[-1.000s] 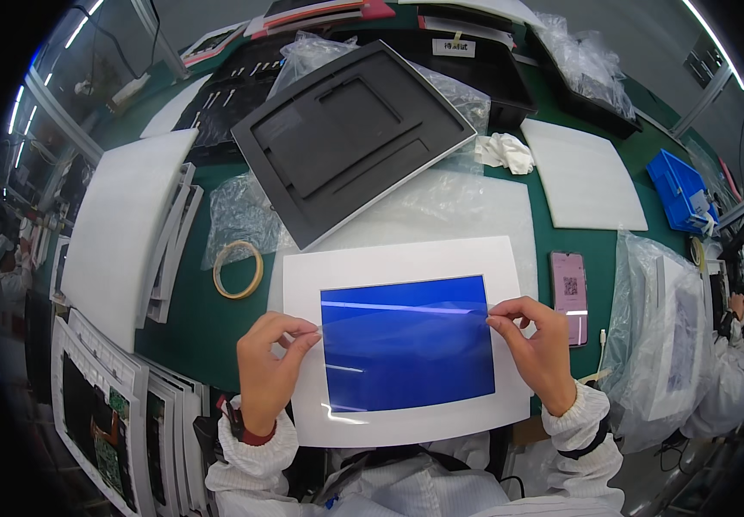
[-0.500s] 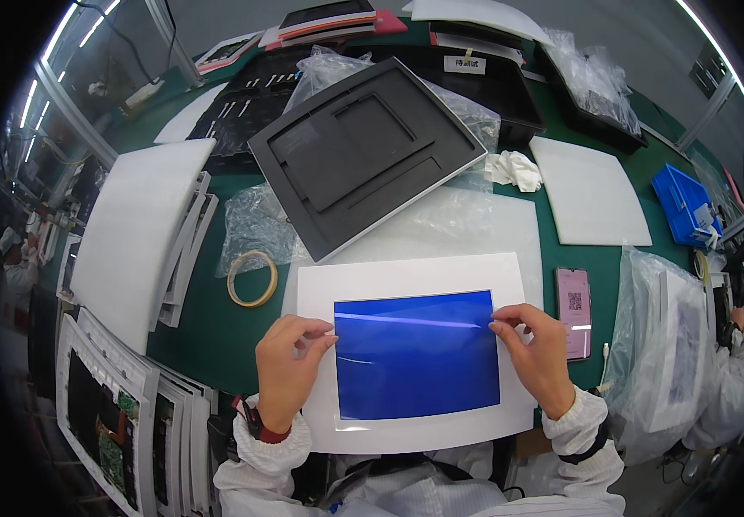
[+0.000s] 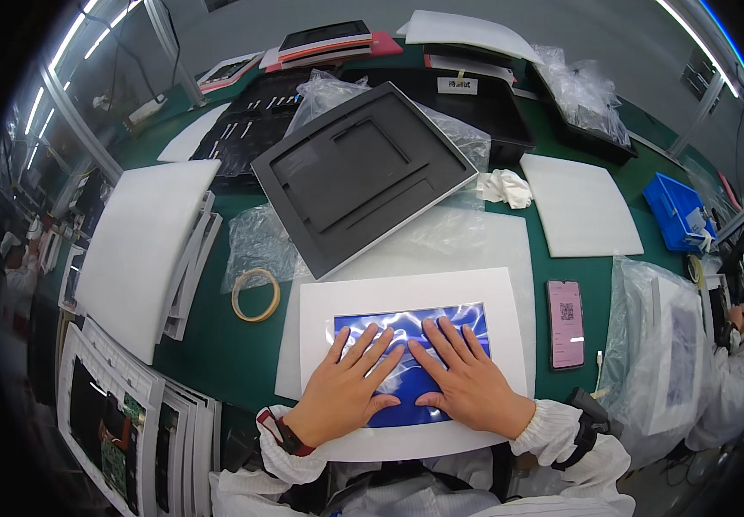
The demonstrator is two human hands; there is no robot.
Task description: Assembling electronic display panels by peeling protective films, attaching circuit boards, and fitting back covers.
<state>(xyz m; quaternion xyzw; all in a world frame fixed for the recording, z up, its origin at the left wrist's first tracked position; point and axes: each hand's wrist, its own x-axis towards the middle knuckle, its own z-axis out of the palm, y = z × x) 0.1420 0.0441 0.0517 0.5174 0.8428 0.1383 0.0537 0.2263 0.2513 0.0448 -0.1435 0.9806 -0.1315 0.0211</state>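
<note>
A blue glossy film (image 3: pixel 415 415) lies in the window of a white frame panel (image 3: pixel 501 332) at the near middle of the table. My left hand (image 3: pixel 348 392) rests flat on the film's left half, its fingers spread. On the right half, my right hand (image 3: pixel 467 379) lies palm down with fingers apart. Bright wrinkled reflections show on the film around the fingertips. Under the panel is a white foam sheet (image 3: pixel 510 246). What is under my palms is hidden.
Beyond the panel, a black-backed tray-like cover (image 3: pixel 363 177) sits tilted on plastic wrap. Left are a tape roll (image 3: pixel 256 295), a foam sheet (image 3: pixel 144 250) and stacked frames with circuit boards (image 3: pixel 114 418). Right are a phone (image 3: pixel 566 323), a blue bin (image 3: pixel 678 211) and a bagged panel (image 3: pixel 673 353).
Both hands have moved inward from the film's upper side edges, going from pinched fingers to flat, spread palms on it. The film's smooth surface now shows wrinkled reflections.
</note>
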